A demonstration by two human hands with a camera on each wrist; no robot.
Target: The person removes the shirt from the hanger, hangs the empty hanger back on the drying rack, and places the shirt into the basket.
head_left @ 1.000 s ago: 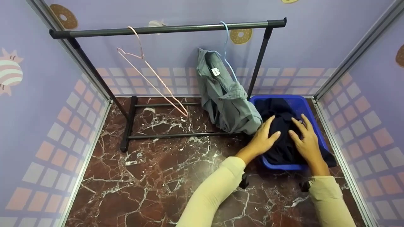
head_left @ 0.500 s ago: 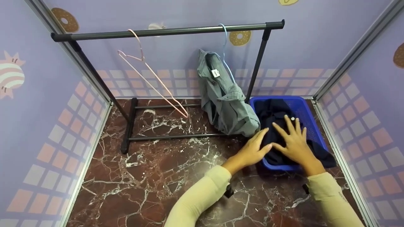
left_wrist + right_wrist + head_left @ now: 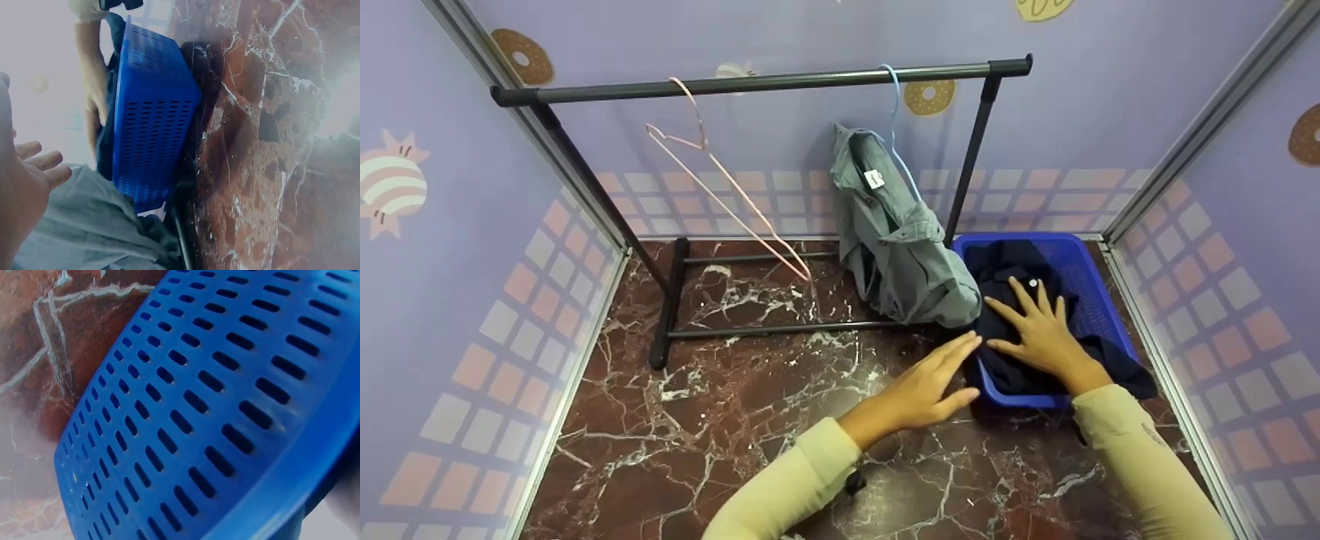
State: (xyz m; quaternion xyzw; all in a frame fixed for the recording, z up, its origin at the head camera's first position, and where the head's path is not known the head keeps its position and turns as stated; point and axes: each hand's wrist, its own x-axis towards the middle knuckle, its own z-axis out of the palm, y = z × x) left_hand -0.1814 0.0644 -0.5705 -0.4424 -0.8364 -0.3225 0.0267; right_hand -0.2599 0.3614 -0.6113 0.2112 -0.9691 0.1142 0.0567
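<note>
Dark navy clothing [image 3: 997, 334] lies bunched in a blue perforated plastic basket [image 3: 1080, 262] at the right, part of it draped over the basket's right rim. My right hand [image 3: 1039, 339] rests on the clothing with its fingers spread. Left of the basket, my left hand [image 3: 926, 386] is in the air over the floor, fingers straight and thumb apart, holding nothing. A grey-green shirt [image 3: 900, 247] hangs tilted from a blue hanger [image 3: 900, 161] just beyond that hand. In the left wrist view, the fingers [image 3: 48, 163] appear in front of the shirt.
A black garment rack [image 3: 780, 81] stands along the back wall. From its bar hangs a bare pink hanger [image 3: 750, 202]. Patterned panels enclose the space on the left, back and right. The floor [image 3: 720, 442] is dark red marble.
My left hand has drawn back from the basket toward the lower left. The right hand has shifted left over the clothing and now lies flatter on it.
</note>
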